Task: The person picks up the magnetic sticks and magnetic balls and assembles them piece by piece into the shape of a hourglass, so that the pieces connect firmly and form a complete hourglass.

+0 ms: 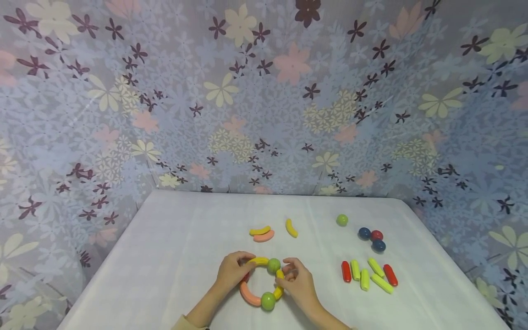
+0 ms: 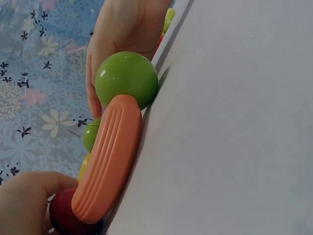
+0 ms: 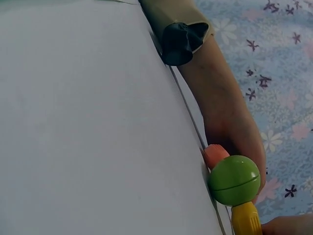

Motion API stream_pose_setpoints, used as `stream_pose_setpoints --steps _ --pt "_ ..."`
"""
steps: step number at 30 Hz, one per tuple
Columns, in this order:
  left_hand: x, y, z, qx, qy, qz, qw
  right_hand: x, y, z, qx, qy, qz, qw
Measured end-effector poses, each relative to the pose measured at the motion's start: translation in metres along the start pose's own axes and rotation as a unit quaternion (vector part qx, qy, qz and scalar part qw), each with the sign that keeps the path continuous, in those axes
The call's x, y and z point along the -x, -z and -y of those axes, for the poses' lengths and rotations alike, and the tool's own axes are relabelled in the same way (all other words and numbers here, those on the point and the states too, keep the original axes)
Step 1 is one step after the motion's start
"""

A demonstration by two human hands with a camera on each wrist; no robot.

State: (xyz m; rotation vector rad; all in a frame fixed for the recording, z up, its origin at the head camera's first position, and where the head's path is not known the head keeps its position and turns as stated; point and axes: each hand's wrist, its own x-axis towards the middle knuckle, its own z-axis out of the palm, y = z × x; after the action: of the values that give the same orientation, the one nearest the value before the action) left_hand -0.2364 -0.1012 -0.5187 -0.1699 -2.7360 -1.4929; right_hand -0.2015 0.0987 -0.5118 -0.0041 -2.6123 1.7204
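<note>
Wearing tan sleeve [image 3: 171,11] on L arm [image 3: 217,85], w/ blk., approx. tube-shaped pc. [image 3: 177,46] at cuff [image 3: 206,30]; bare fingers [image 2: 56,181].

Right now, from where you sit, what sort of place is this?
Probably an indoor play or craft corner, though the wider room is out of view: a white table, flower-patterned walls or hangings around it, and colourful toy-like pieces arranged in a ring.

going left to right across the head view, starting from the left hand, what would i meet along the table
left hand → nearest green ball of the ring → right hand → loose green ball → farther dark blue ball → rightmost red stick
</note>
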Motion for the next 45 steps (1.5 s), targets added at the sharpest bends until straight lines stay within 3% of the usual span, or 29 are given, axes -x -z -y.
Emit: stream_pose_setpoints --steps 3,6,10,12,15,20,26,32,35,38,42,45 --pt "-0.003 0.004 -0.001 0.039 -0.020 0.041 0.9982 -0.003 0.004 -0.002 0.000 0.005 -0.006 1.0000" --pt "-0.007 0.013 -0.001 0.049 -0.047 0.111 0.9915 -0.007 0.012 -0.005 0.015 0.012 -0.018 0.9996" --pt "-0.009 0.025 0.003 0.022 -0.105 0.236 0.9657 -0.013 0.022 -0.008 0.044 0.026 -0.005 0.9987" --pt "-0.008 0.026 0.006 -0.008 -0.141 0.265 0.9538 -0.016 0.027 -0.009 0.053 0.036 0.017 0.9978" --pt "-0.007 0.025 0.008 -0.043 -0.174 0.254 0.9503 -0.019 0.032 -0.008 0.065 0.050 0.063 0.9946" --pt "-0.004 0.025 0.008 -0.048 -0.170 0.200 0.9636 -0.016 0.037 -0.008 0.068 0.060 0.121 0.9885" --pt "-0.005 0.027 0.009 -0.036 -0.126 0.181 0.9747 -0.014 0.036 -0.009 0.081 0.063 0.101 0.9895" --pt "-0.005 0.026 0.011 -0.016 -0.120 0.171 0.9777 -0.015 0.037 -0.009 0.115 0.068 0.068 0.9888" --pt "-0.005 0.025 0.012 -0.001 -0.115 0.171 0.9785 -0.017 0.042 -0.010 0.099 0.063 0.033 0.9926" --pt "-0.004 0.023 0.015 0.003 -0.119 0.167 0.9787 -0.020 0.052 -0.013 0.083 0.076 -0.035 0.9930" --pt "-0.003 0.020 0.018 0.000 -0.130 0.166 0.9776 -0.022 0.069 -0.021 0.090 0.115 -0.141 0.9792" --pt "-0.003 0.019 0.019 0.003 -0.123 0.170 0.9778 -0.022 0.083 -0.028 0.103 0.131 -0.198 0.9659"
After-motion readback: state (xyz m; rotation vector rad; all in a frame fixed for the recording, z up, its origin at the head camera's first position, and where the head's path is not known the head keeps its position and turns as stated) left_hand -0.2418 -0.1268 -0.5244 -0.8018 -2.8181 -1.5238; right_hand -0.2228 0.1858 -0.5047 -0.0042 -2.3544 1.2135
